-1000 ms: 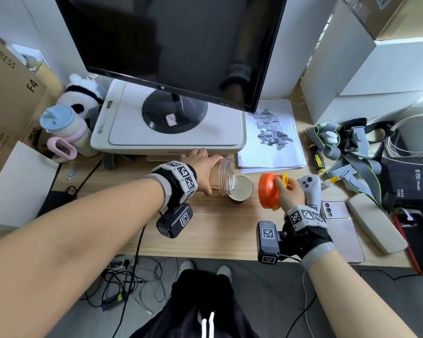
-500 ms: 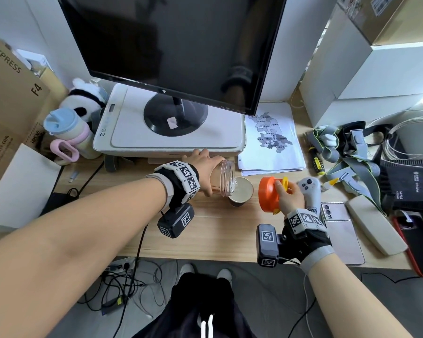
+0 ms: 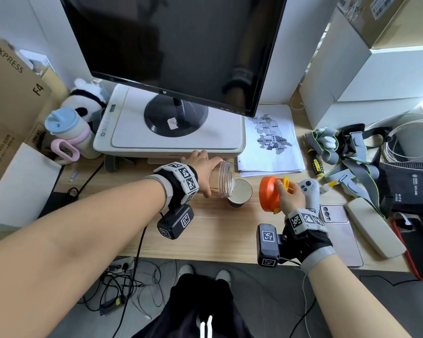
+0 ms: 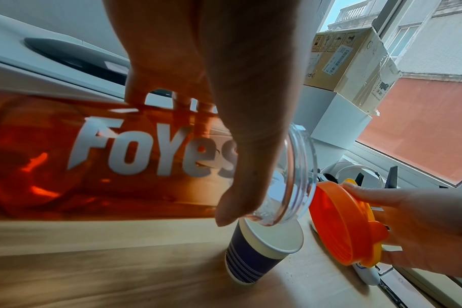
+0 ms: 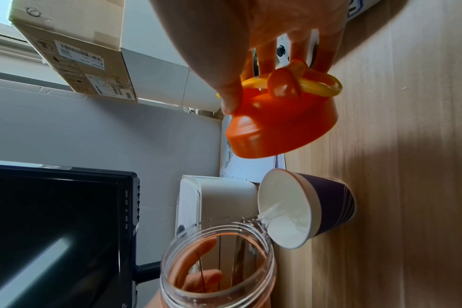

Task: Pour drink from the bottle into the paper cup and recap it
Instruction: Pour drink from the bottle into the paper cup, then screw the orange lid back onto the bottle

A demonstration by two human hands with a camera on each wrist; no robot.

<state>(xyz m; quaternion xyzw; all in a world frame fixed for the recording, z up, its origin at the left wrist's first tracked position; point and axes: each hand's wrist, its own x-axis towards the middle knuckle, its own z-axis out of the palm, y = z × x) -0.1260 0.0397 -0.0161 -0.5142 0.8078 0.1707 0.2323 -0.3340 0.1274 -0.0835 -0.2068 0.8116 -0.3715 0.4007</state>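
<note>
One tipped, orange-tinted bottle

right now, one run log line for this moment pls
stage: pouring | left hand: tips bottle over paper cup | right hand: holds orange cap | liquid entering cup

The left hand covers most of the tilted clear orange-tinted plastic bottle; its base is hidden behind the wrist.
</note>
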